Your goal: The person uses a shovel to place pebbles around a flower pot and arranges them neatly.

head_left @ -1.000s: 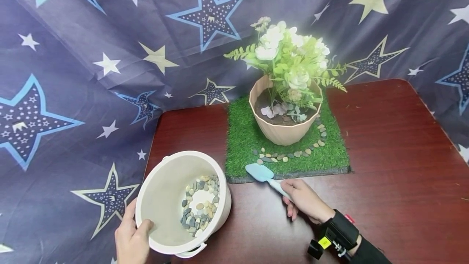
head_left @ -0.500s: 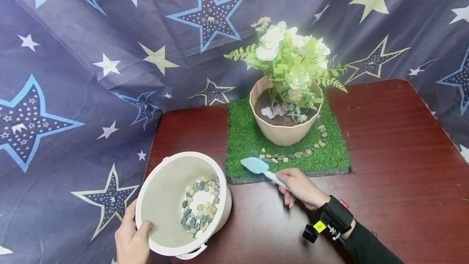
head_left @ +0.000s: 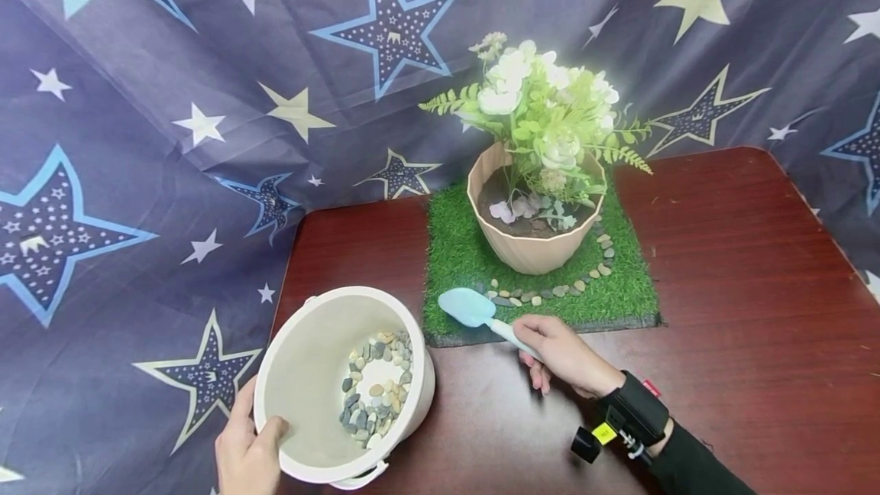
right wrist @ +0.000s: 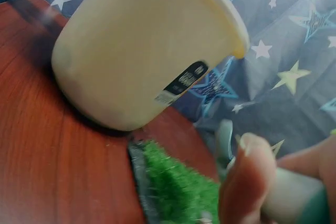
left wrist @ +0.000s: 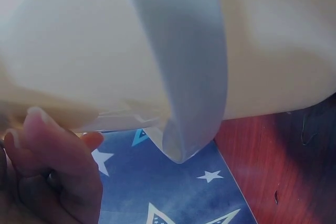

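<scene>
My left hand (head_left: 249, 445) grips the rim of a cream plastic bucket (head_left: 302, 373), thumb inside the wall. The bucket tilts toward me, and grey and tan pebbles (head_left: 378, 396) show on its bottom. In the left wrist view, the bucket's handle (left wrist: 186, 51) crosses its outer wall. A small pale blue garden trowel (head_left: 469, 307) has its handle held in my right hand (head_left: 567, 357). The blade overlaps the front left part of the artificial grass mat (head_left: 454, 239), beside a curved row of pebbles (head_left: 536, 299). Small pebbles on the blade do not show.
A pinkish flowerpot (head_left: 536, 250) stands on the mat, with soil and white flowers (head_left: 509, 82) among green leaves. The row of pebbles curves round its front and right side. A star-patterned cloth (head_left: 357, 121) hangs behind the reddish wooden table (head_left: 742, 266).
My right hand has moved the trowel left and slightly toward the back, its blade now farther over the mat. The left hand and the bucket have stayed almost still.
</scene>
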Demonstrator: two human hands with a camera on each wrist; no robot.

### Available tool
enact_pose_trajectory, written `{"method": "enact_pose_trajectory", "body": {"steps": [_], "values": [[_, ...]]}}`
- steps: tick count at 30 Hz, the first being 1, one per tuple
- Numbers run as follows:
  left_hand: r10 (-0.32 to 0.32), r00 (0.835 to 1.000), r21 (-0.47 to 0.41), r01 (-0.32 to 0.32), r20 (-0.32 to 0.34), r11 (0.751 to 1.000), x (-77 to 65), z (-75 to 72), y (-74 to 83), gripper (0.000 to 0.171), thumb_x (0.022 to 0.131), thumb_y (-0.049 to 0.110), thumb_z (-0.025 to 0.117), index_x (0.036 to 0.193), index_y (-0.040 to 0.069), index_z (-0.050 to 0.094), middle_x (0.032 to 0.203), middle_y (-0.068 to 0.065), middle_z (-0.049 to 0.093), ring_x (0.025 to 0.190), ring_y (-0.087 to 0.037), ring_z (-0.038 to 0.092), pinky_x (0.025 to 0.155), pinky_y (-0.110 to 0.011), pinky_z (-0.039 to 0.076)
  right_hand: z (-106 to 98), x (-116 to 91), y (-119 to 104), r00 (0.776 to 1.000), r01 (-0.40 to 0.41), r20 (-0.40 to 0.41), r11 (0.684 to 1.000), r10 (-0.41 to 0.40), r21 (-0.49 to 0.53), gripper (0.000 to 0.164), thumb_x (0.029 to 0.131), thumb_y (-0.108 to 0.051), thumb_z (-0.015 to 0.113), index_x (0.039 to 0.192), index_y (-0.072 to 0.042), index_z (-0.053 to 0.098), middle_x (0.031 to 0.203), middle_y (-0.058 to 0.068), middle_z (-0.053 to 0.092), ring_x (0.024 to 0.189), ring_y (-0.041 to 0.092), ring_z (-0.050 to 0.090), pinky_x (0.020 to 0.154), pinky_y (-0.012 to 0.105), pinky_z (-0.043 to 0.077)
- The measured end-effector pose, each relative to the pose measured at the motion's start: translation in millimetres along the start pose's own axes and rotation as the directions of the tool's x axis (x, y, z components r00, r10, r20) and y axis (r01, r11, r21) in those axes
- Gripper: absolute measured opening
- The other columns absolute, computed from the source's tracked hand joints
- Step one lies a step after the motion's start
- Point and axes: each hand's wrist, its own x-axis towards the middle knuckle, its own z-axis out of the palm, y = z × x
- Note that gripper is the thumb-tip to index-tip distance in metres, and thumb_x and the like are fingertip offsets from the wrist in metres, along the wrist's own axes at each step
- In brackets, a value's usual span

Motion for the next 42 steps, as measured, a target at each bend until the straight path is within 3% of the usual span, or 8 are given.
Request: {"method": "enact_pose_trajectory", "body": {"steps": [4,7,9,14,18,22,34,42], "values": [[-0.003,1.000,-0.002,0.003,0.008,1.000,-3.1,-1.8,3.9,0.074,0.076,-0.010,0.058,0.148,0.005,0.053,0.114,-0.038,0.069,0.070,-0.014,0.074,0.058,-0.006,0.048,4.1,-13.2,-23.4,0.983,0.171,-0.034,0.964,-0.181,-0.202,0.032,0.109,-0.022,0.050,0.133,-0.004,0.061,0.065,0.005,0.056,0.043,0.011,0.056,0.039,0.038,0.052],[0.012,1.000,0.018,-0.012,0.009,1.000,-7.1,-2.9,11.4,0.075,0.076,-0.010,0.060,0.149,0.008,0.053,0.117,-0.036,0.069,0.077,-0.030,0.077,0.059,-0.005,0.047,13.8,-25.4,-44.8,0.929,0.323,-0.041,0.861,-0.367,-0.393,0.034,0.106,-0.019,0.057,0.139,-0.016,0.063,0.070,0.001,0.064,0.049,0.008,0.060,0.045,0.034,0.055],[0.037,0.999,0.019,-0.037,0.004,0.999,-10.4,-3.2,17.7,0.076,0.076,-0.010,0.061,0.149,0.010,0.054,0.117,-0.034,0.070,0.077,-0.018,0.075,0.059,-0.005,0.047,23.0,-32.2,-54.9,0.858,0.441,0.013,0.722,-0.514,-0.533,0.036,0.102,-0.017,0.062,0.138,-0.017,0.066,0.084,0.000,0.072,0.061,0.004,0.065,0.055,0.029,0.058],[0.146,0.987,0.026,-0.144,-0.067,0.989,-21.0,-1.4,35.1,0.076,0.071,-0.010,0.065,0.143,0.014,0.061,0.111,-0.027,0.075,0.075,0.004,0.062,0.062,-0.006,0.046,49.2,-36.2,-64.1,0.627,0.593,0.285,0.207,-0.725,-0.778,0.040,0.097,-0.019,0.068,0.136,-0.013,0.068,0.090,-0.006,0.067,0.067,-0.002,0.051,0.060,0.014,0.047],[0.200,0.976,0.053,-0.196,-0.089,0.979,-31.5,1.3,48.4,0.078,0.068,-0.006,0.067,0.143,0.017,0.062,0.105,-0.023,0.077,0.074,-0.008,0.066,0.065,-0.008,0.043,68.1,-28.2,-61.8,0.606,0.519,0.429,-0.075,-0.670,-0.851,0.042,0.092,-0.024,0.073,0.133,-0.019,0.068,0.094,-0.005,0.064,0.073,0.007,0.057,0.056,0.023,0.047],[0.231,0.971,0.078,-0.225,-0.068,0.971,-41.5,3.7,58.5,0.080,0.069,-0.002,0.069,0.145,0.022,0.060,0.096,-0.018,0.079,0.069,-0.015,0.065,0.062,-0.017,0.042,80.2,-14.7,-55.3,0.637,0.429,0.478,-0.237,-0.605,-0.872,0.043,0.087,-0.023,0.075,0.130,-0.022,0.069,0.117,0.002,0.069,0.091,0.015,0.067,0.054,0.028,0.048],[0.422,0.903,0.098,-0.414,-0.085,0.905,-52.3,9.7,76.0,0.083,0.064,-0.003,0.066,0.144,0.018,0.061,0.088,-0.015,0.079,0.056,-0.012,0.058,0.052,-0.028,0.042,93.5,3.2,-34.2,0.706,0.280,0.475,-0.409,-0.525,-0.869,0.029,0.097,-0.023,0.062,0.123,-0.019,0.074,0.105,0.005,0.071,0.080,0.014,0.063,0.049,0.026,0.048],[0.453,0.887,0.072,-0.448,-0.092,0.891,-51.1,15.2,74.9,0.083,0.063,-0.005,0.067,0.143,0.018,0.062,0.093,-0.014,0.080,0.060,-0.013,0.062,0.056,-0.026,0.045,95.6,2.0,-41.1,0.801,0.349,0.422,-0.242,-0.424,-0.905,0.006,0.088,-0.020,0.069,0.084,-0.016,0.072,0.064,-0.008,0.058,0.052,0.011,0.053,0.050,0.031,0.047]]}}
